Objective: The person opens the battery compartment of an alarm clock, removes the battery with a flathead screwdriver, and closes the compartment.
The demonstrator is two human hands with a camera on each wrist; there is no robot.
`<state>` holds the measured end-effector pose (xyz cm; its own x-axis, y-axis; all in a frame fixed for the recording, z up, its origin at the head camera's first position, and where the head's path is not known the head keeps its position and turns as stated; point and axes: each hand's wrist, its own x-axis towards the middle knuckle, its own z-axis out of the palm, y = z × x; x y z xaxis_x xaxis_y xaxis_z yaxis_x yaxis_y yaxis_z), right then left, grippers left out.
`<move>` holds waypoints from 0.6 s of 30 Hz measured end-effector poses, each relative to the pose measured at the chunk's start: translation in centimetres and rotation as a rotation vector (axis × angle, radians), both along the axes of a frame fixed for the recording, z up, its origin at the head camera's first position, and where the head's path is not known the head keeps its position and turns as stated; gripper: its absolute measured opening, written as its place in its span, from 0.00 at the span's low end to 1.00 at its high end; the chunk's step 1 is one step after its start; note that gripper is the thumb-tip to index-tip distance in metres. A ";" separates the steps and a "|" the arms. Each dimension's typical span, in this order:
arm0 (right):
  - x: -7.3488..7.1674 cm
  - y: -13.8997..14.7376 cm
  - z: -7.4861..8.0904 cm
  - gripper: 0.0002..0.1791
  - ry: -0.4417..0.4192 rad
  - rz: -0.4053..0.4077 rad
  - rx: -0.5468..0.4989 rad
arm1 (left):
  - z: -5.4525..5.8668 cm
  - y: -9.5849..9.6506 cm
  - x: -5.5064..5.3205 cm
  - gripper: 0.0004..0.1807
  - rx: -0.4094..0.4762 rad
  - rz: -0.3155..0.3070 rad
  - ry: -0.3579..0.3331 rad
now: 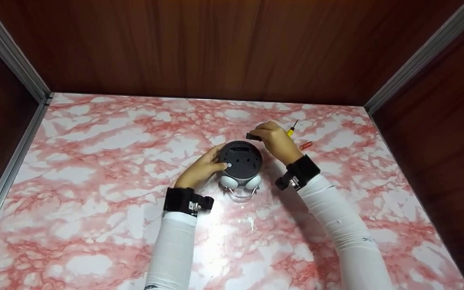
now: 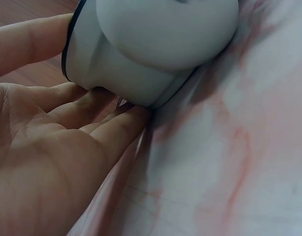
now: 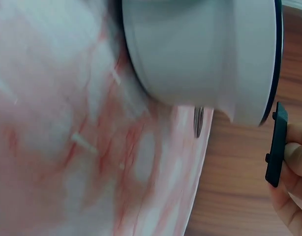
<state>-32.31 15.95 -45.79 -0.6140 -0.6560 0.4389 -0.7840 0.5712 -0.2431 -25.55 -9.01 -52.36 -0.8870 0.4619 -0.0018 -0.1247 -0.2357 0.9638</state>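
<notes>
A twin-bell alarm clock lies face down on the table, its black back up and its two white bells and wire handle toward the person. A dark rectangular slot shows in the back's far part. My left hand holds the clock at its left side, thumb over the back's rim; in the left wrist view its fingers reach along the pale casing down to the tabletop. Between thumb and fingers my right hand pinches a small black battery cover, raised just beyond the clock's far right edge. Small tabs show along the cover's side.
Beyond the right hand lies a screwdriver with a yellow handle, near a small red object. The marbled red-and-white table is bounded by a dark wooden panel at the back and panels at both sides.
</notes>
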 end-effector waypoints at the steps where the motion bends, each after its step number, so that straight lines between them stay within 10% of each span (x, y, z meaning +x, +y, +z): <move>1: 0.0 -0.2 0.0 0.13 0.004 0.006 0.002 | 0.0 0.0 0.0 0.41 0.009 -0.002 -0.004; 9: 1.0 -1.7 0.1 0.14 0.025 0.064 0.033 | 0.0 -0.3 -0.2 0.40 -0.086 -0.021 0.077; 18: 1.7 -3.1 0.0 0.14 0.030 0.099 0.057 | 0.0 -0.1 0.0 0.40 -0.024 -0.007 0.010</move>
<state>-30.63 12.81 -45.82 -0.5324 -0.7371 0.4163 -0.8435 0.5033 -0.1877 -25.59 -9.14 -52.35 -0.8839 0.4677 -0.0043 -0.1169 -0.2119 0.9703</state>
